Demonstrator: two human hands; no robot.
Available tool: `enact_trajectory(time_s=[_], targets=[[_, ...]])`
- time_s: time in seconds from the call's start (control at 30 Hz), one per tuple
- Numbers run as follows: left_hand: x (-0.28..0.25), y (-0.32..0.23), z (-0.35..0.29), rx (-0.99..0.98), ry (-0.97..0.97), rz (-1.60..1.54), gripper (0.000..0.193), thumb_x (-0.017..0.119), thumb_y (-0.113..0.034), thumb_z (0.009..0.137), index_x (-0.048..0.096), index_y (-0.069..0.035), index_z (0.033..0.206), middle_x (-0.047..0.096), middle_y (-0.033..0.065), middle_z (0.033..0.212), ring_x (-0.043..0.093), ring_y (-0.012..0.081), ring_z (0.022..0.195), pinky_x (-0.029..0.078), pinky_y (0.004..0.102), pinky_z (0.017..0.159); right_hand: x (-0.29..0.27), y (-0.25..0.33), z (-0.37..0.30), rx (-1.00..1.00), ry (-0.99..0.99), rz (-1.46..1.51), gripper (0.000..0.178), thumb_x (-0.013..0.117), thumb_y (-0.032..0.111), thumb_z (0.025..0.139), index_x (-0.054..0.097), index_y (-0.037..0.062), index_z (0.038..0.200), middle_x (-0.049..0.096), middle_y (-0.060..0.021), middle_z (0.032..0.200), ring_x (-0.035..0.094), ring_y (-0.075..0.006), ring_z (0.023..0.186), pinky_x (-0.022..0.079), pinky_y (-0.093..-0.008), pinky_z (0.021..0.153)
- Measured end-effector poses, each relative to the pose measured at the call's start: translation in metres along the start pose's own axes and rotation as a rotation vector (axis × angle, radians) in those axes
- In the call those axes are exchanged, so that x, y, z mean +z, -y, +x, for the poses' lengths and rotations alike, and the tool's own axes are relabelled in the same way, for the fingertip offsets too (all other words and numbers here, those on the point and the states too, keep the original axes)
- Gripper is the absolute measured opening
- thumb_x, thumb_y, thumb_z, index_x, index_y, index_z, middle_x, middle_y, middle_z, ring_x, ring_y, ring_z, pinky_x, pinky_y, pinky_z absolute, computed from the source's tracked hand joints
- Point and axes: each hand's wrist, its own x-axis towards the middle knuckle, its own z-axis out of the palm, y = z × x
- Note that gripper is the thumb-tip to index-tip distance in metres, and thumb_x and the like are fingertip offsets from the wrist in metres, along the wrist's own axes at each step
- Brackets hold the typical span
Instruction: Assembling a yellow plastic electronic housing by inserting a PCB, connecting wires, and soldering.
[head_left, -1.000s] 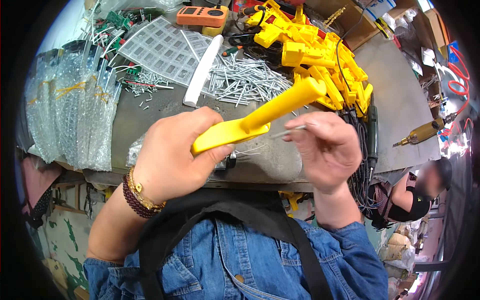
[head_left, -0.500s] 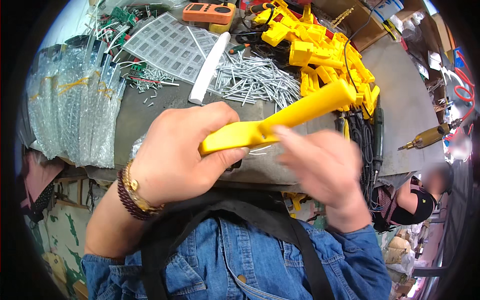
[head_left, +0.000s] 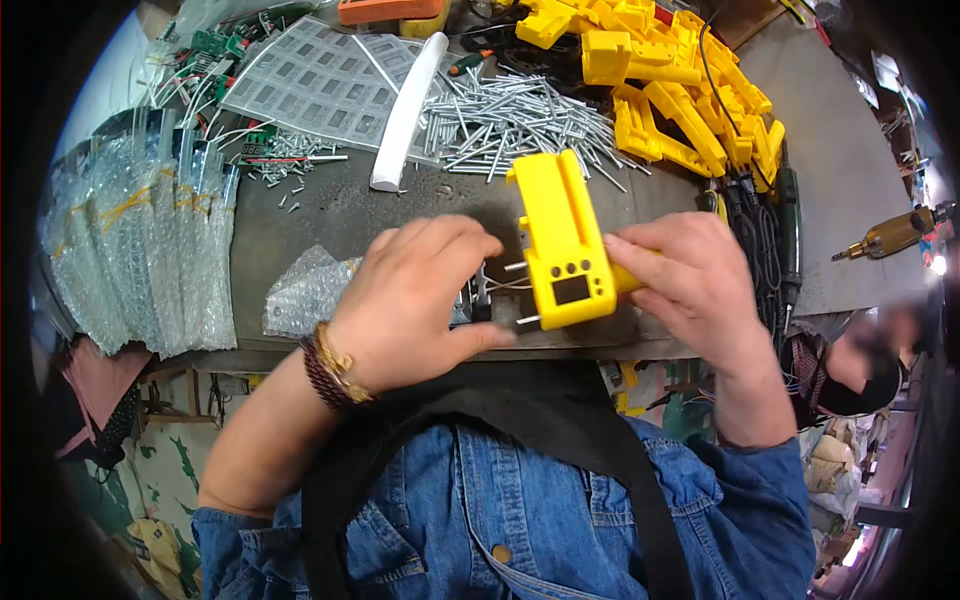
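Observation:
A yellow plastic tool housing (head_left: 556, 225) is in my right hand (head_left: 692, 285), whose fingers close round its handle. Its face has a rectangular cutout with several round holes beside it, and thin metal rods (head_left: 527, 320) stick out from its left edge. My left hand (head_left: 405, 295) is just left of the housing, fingers bent and thumb stretched apart from them. Between that thumb and the fingers shows a small black and silver part (head_left: 480, 297), mostly hidden; it lies near a bubble-wrapped piece (head_left: 312, 290).
Long metal screws (head_left: 510, 125) are heaped beyond the housing. A white curved strip (head_left: 408, 115) lies across a sheet of labels (head_left: 320, 80). Yellow housings (head_left: 680, 90) pile up far right, near a gold screwdriver (head_left: 885, 237) and black cables (head_left: 752, 235). Bubble-wrapped bundles (head_left: 140, 240) line the left.
The yellow housing has passed from my left hand to my right and turned so its cutout face shows. My left hand has let go and opened. The view has shifted slightly.

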Motion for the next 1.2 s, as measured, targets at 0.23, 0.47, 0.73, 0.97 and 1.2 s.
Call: enact_trajectory(time_s=[0.23, 0.47, 0.73, 0.97, 1.2], targets=[[0.009, 0.002, 0.002, -0.088, -0.078, -0.143, 0.083, 0.092, -0.02, 0.06, 0.05, 0.0, 0.13, 0.063, 0.0162, 0.119, 0.063, 0.0299, 0.112, 0.048, 0.0388, 0.098, 0.053, 0.007, -0.008, 0.153, -0.06, 0.141, 0.057, 0.079, 0.008, 0.062, 0.069, 0.0159, 0.117, 0.068, -0.0004, 0.104, 0.062, -0.0211, 0.093, 0.044, -0.0364, 0.081], [0.004, -0.007, 0.015, 0.026, -0.089, 0.033, 0.1, 0.093, -0.027, 0.053, 0.046, -0.003, 0.138, 0.042, 0.0235, 0.144, 0.037, 0.042, 0.137, 0.031, 0.049, 0.113, 0.057, 0.009, -0.002, 0.08, -0.151, 0.012, 0.038, 0.076, 0.02, 0.07, 0.071, 0.0167, 0.108, 0.067, -0.0009, 0.101, 0.062, -0.0187, 0.092, 0.045, -0.035, 0.081], [0.026, -0.026, 0.039, 0.07, -0.063, 0.213, 0.051, 0.081, -0.024, 0.064, 0.059, -0.004, 0.106, 0.031, 0.0298, 0.151, 0.022, 0.056, 0.141, 0.027, 0.058, 0.113, -0.024, -0.123, -0.084, 0.596, -0.41, -0.352, 0.042, 0.075, 0.016, 0.075, 0.068, 0.007, 0.115, 0.068, -0.018, 0.108, 0.062, -0.0371, 0.106, 0.049, -0.0449, 0.095], [0.03, -0.021, 0.04, 0.088, -0.072, 0.154, 0.054, 0.085, -0.031, 0.065, 0.059, -0.005, 0.104, 0.033, 0.0296, 0.15, 0.025, 0.054, 0.141, 0.028, 0.0576, 0.113, -0.048, -0.181, -0.158, 1.094, -0.193, -0.358, 0.067, 0.078, 0.026, 0.078, 0.052, 0.0009, 0.135, 0.066, -0.024, 0.11, 0.063, -0.0381, 0.108, 0.05, -0.0417, 0.093], [0.03, -0.025, 0.043, 0.096, -0.065, 0.162, 0.053, 0.084, -0.03, 0.067, 0.06, -0.005, 0.107, 0.035, 0.0281, 0.149, 0.027, 0.0524, 0.14, 0.029, 0.0558, 0.113, -0.051, -0.091, -0.122, 0.563, -0.746, 1.839, 0.056, 0.069, 0.03, 0.088, 0.05, 0.0097, 0.137, 0.06, -0.0116, 0.123, 0.061, -0.023, 0.103, 0.046, -0.0517, 0.098]])
